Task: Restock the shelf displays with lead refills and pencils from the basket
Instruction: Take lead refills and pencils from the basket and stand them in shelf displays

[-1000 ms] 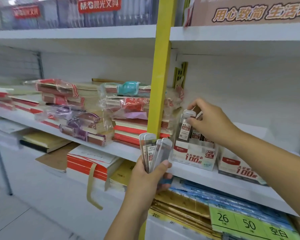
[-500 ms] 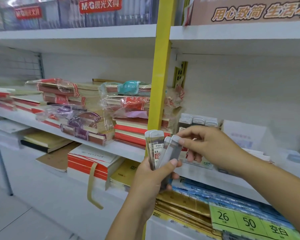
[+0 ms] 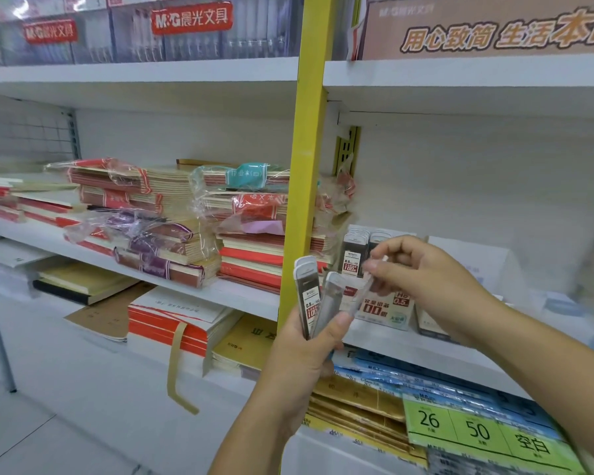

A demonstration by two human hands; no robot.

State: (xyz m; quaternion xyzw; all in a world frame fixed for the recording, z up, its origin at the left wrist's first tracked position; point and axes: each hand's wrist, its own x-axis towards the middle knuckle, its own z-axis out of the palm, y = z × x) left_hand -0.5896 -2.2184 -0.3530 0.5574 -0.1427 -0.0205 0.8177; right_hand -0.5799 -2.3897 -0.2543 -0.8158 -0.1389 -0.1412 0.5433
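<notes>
My left hand [image 3: 306,351] grips a fan of several slim lead refill cases [image 3: 311,296], held upright in front of the yellow shelf post. My right hand [image 3: 422,279] pinches one blurred clear refill case [image 3: 366,289] at the right edge of that fan, its top between thumb and fingers. Just behind stands the white display box [image 3: 384,311] marked HB 0.5, with a row of refill cases [image 3: 355,250] standing upright in it on the middle shelf [image 3: 426,354]. The basket is out of view.
A yellow upright post [image 3: 306,166] divides the shelving. Wrapped stacks of notebooks [image 3: 172,228] fill the shelf to the left. Another white box [image 3: 467,265] sits right of the display box. Blue packs and green price tags [image 3: 477,430] lie on the shelf below.
My right hand left the display box after setting a refill in it, came back to the fan in my left hand and now pinches a case and draws it out to the right.
</notes>
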